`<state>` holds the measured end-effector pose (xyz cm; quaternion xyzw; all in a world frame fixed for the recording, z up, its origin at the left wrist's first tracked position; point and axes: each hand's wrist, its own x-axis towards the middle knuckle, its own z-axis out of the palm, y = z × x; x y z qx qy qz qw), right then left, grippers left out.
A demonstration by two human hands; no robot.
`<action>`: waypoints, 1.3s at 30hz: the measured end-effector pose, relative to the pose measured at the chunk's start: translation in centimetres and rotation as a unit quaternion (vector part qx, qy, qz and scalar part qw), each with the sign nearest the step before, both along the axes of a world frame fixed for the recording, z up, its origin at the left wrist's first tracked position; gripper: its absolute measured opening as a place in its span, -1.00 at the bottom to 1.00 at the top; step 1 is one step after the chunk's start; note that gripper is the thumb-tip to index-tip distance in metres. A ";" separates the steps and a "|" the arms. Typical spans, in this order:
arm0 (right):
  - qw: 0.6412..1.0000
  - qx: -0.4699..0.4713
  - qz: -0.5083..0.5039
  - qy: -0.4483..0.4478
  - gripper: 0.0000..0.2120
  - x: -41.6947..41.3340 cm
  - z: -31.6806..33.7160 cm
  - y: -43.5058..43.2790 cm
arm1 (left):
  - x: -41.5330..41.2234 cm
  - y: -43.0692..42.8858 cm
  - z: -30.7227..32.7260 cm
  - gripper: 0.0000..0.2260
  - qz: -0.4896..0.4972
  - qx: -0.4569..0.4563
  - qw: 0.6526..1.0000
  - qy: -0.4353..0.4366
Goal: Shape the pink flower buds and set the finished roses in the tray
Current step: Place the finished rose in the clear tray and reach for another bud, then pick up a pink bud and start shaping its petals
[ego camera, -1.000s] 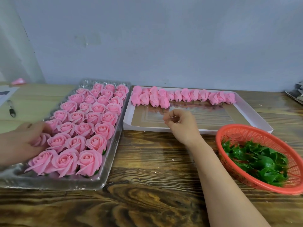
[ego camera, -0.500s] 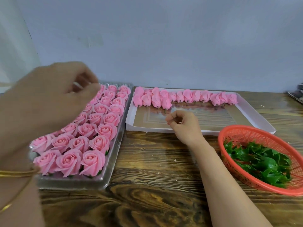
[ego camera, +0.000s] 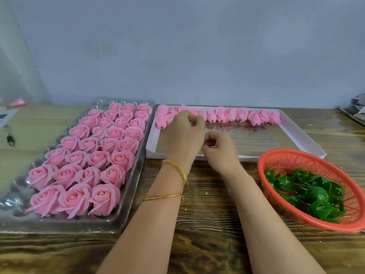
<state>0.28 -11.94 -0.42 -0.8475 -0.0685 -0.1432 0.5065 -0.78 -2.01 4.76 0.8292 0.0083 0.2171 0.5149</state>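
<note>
Pink buds (ego camera: 221, 115) look soft, crushable: pinch the stem end; left hand (ego camera: 185, 135) and right hand (ego camera: 220, 151) curl, grip unclear.

Open pink roses (ego camera: 98, 157) are glowing in the clear glinting plastic tray (ego camera: 126, 212); closed pink buds (ego camera: 233, 115) are lining the white cardboard box (ego camera: 302, 135). Glossy dark-green leaves (ego camera: 308, 192) are filling the orange-red lattice plastic basket (ego camera: 286, 153). Dark streaky grain is running across the brown wooden table (ego camera: 207, 224).
</note>
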 end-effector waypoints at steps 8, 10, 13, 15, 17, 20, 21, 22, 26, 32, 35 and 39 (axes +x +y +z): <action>1.000 0.019 -0.008 0.014 -0.74 0.2 -0.1 0.2 | 1.0 1.2 -4.0 -0.78 0.055 -0.081 0.994 -0.054; 0.999 0.030 -0.014 0.019 -0.77 0.2 0.0 0.3 | 1.0 1.2 -4.5 -0.81 0.052 -0.095 0.992 -0.062; 0.995 0.070 -0.043 0.049 -0.83 0.5 0.2 0.4 | 1.0 1.2 -5.0 -0.83 0.053 -0.123 0.988 -0.075; 0.991 0.089 -0.062 0.083 -0.86 0.9 0.6 0.4 | 1.0 1.2 -5.2 -0.83 0.055 -0.132 0.986 -0.082; 0.987 0.087 -0.075 0.114 -0.88 1.3 1.1 0.4 | 1.0 1.2 -5.3 -0.83 0.057 -0.133 0.985 -0.095; 0.976 0.116 -0.090 0.158 -0.85 2.6 1.9 0.4 | 0.8 1.2 -5.6 -0.82 0.066 -0.135 0.982 -0.116; 0.972 0.130 -0.098 0.172 -0.81 3.1 2.3 0.4 | 0.8 1.2 -5.7 -0.81 0.070 -0.138 0.980 -0.123; 0.968 0.140 -0.103 0.182 -0.81 3.6 2.5 0.5 | 0.8 1.3 -5.7 -0.80 0.075 -0.143 0.978 -0.130; 0.958 0.146 -0.114 0.221 -0.82 5.7 2.8 1.1 | 1.0 1.4 -5.9 -0.72 0.094 -0.166 0.972 -0.136; 0.956 0.071 -0.142 0.247 -0.73 7.9 2.3 1.8 | 1.4 1.4 -6.2 -0.74 0.098 -0.180 0.973 -0.110; 0.957 0.049 -0.141 0.248 -0.72 8.7 1.9 1.6 | 1.5 1.5 -6.3 -0.74 0.101 -0.184 0.972 -0.105; 0.954 -0.007 -0.133 0.268 -0.73 9.9 2.1 1.7 | 1.5 1.5 -6.3 -0.80 0.107 -0.181 0.972 -0.105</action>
